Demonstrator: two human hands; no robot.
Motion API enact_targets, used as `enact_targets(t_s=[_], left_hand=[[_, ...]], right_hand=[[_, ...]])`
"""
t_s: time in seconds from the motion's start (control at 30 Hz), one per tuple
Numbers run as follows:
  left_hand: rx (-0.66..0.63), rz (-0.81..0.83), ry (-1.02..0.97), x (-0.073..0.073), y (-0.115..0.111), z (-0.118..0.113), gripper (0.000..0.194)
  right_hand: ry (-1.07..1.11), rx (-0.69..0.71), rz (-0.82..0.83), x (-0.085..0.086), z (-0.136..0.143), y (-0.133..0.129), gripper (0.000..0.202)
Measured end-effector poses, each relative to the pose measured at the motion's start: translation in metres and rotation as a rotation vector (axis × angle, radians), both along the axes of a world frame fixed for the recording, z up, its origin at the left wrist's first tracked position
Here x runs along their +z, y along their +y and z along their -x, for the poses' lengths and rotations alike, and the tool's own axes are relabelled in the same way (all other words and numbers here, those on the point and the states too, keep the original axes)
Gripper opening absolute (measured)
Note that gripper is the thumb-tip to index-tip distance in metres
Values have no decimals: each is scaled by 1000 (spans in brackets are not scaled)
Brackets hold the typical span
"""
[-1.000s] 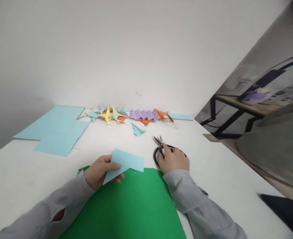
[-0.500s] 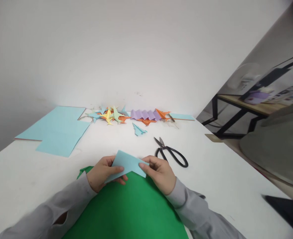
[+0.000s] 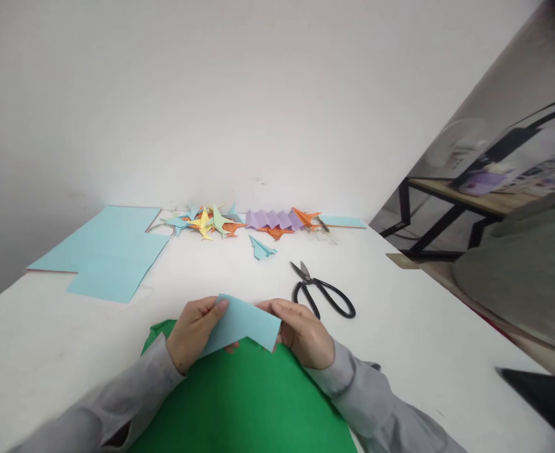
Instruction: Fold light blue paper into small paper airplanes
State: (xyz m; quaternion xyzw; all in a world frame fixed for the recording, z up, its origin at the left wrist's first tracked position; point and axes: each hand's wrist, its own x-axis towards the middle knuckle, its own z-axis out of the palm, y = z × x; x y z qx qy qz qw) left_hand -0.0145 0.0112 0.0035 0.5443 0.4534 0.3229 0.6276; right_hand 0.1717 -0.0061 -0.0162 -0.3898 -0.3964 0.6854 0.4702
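A light blue piece of folded paper is held up above the green cloth. My left hand is closed on its left end, thumb on the front face and fingers behind. At the other end, my right hand grips the paper's right edge; some of its fingers are hidden behind the sheet. Black-handled scissors lie with blades parted just beyond my right hand. A small blue paper plane rests farther back on the white table.
Light blue sheets are stacked at the left. Along the wall lie several folded paper figures, a pleated purple paper and a blue strip. A wooden-topped desk with black legs stands off to the right.
My left thumb has moved up to the paper's top edge. My right thumb has left the front face, and that hand has turned around the right end. The paper has dropped slightly.
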Motion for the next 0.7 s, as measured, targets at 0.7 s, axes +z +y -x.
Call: enact_targets(t_s=[0.7], left_hand=[[242,-272,248,-2,13,11,34]], right_hand=[[-426,-248,-192,-4,3,-3,25]])
